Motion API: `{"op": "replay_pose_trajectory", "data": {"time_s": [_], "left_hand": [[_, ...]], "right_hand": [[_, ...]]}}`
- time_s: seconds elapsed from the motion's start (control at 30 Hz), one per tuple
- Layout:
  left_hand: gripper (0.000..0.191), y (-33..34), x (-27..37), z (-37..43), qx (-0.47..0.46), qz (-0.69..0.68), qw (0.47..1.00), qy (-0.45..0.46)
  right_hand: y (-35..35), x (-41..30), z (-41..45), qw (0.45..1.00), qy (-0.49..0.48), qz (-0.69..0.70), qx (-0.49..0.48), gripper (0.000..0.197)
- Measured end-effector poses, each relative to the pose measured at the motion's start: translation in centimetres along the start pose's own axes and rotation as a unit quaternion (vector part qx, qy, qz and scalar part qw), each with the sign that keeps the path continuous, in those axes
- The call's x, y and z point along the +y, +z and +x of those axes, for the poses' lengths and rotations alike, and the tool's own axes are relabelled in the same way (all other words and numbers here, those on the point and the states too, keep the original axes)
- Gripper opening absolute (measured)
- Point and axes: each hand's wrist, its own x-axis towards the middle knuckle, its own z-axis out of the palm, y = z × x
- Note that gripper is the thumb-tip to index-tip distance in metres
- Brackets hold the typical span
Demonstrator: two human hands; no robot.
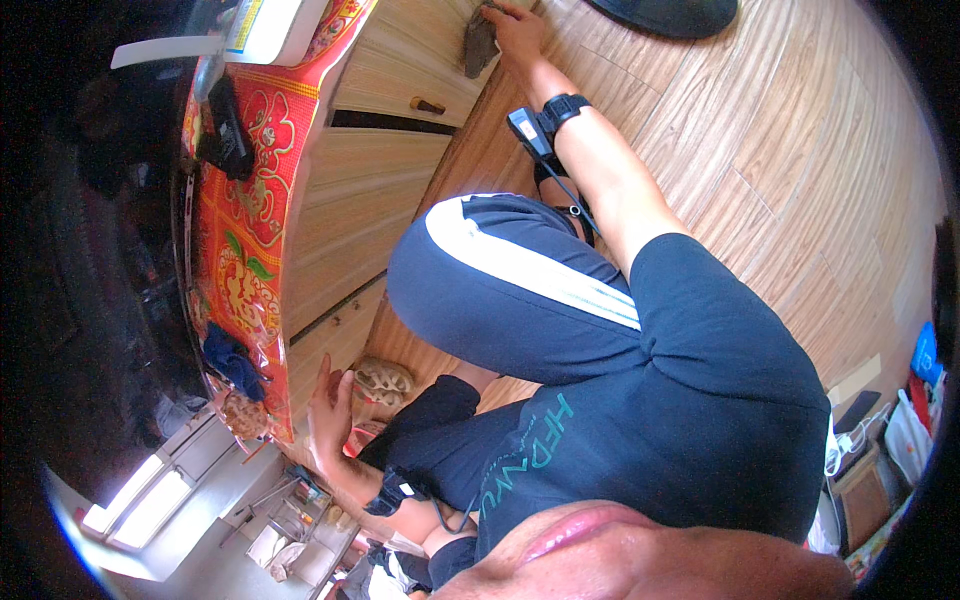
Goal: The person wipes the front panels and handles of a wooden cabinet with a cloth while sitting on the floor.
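In the head view my right hand [519, 34] stretches far to the right and grips a grey-brown cloth [480, 46]. The cloth lies against the lower front of a wood-grain cabinet [375, 176], near its bottom edge. My left hand [332, 412] holds nothing. Its fingers are apart, close to the other end of the cabinet front and beside a beige shoe [382, 380]. A small dark handle [427, 106] sits on the cabinet front, on the side nearer my right hand. Both wrists wear black straps with cabled devices.
A red patterned cover [259, 202] drapes the cabinet top. On it are a white container [274, 30], a black object [227, 131] and a dark blue cloth [234, 360]. A round black base [667, 13] stands on the wood-plank floor [757, 150]. Bags and cables [862, 442] lie behind me.
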Motion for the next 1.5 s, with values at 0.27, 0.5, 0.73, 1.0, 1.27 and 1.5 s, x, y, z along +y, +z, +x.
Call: {"op": "replay_pose_trajectory", "data": {"time_s": [0.27, 0.5, 0.73, 1.0, 1.27, 1.5], "left_hand": [[0.057, -0.1, 1.2, -0.9, 0.019, 0.058, 0.998, 0.009], [0.056, -0.5, 2.1, 0.1, 0.005, 0.048, 0.999, 0.005], [0.054, -0.2, 0.5, 0.7, -0.008, 0.05, 0.999, 0.014], [0.058, -0.2, 3.1, 0.8, -0.022, -0.003, 1.0, 0.004], [0.059, -0.1, 2.6, 1.2, -0.008, 0.048, 0.999, 0.0], [0.059, -0.2, 2.3, 2.0, -0.004, 0.03, 0.997, 0.065]], "right_hand": [[0.5, -8.4, -3.7, 0.987, -0.006, -0.131, -0.09, 0.025], [-0.4, -3.9, 1.1, 0.926, 0.248, 0.272, -0.088, 0.013], [-1.6, -0.6, 1.1, 0.917, 0.27, 0.243, -0.165, 0.024], [-1.6, -0.4, 2.4, 0.909, 0.271, 0.27, -0.164, 0.02], [-0.5, -3.6, 1.7, 0.93, 0.248, 0.241, -0.127, 0.024], [-2.0, 2.9, 3.7, 0.972, -0.029, -0.169, -0.163, 0.031]]}}
